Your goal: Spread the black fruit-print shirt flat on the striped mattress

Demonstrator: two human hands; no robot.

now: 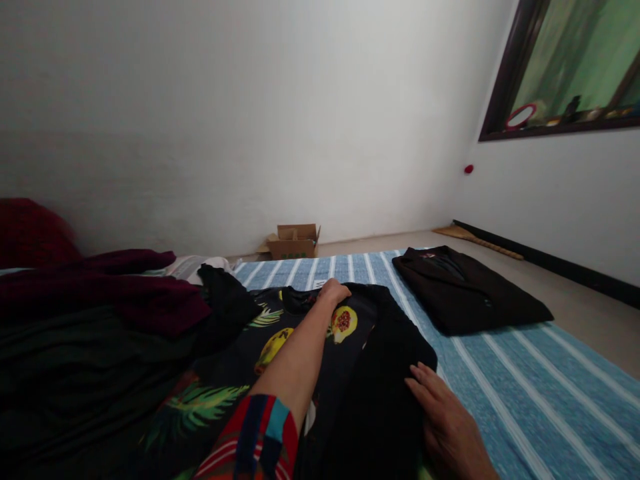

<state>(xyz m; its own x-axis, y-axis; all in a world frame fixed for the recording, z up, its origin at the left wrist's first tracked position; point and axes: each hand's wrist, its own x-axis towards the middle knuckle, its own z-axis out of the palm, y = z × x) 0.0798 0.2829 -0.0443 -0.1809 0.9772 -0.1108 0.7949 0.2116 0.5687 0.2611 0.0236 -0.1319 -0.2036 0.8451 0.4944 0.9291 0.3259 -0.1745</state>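
A black shirt [320, 367] printed with papayas and green leaves lies spread in front of me. My left hand [334, 291] reaches across it to the neckline and shoulder, its fingers curled on the cloth there. One black sleeve [385, 373] is laid over the right side of the shirt's front. At that sleeve's outer edge is my right hand [447, 417], fingers stretched out with the tips on the fabric. Its thumb is hidden from view.
Under the clothes is a blue striped sheet [505, 380]. A folded dark brown garment [470, 290] lies at the right. Purple clothing [150, 293] and dark cloth are heaped at the left. An open cardboard box [295, 243] stands by the wall, and a broom [477, 240] lies on the floor.
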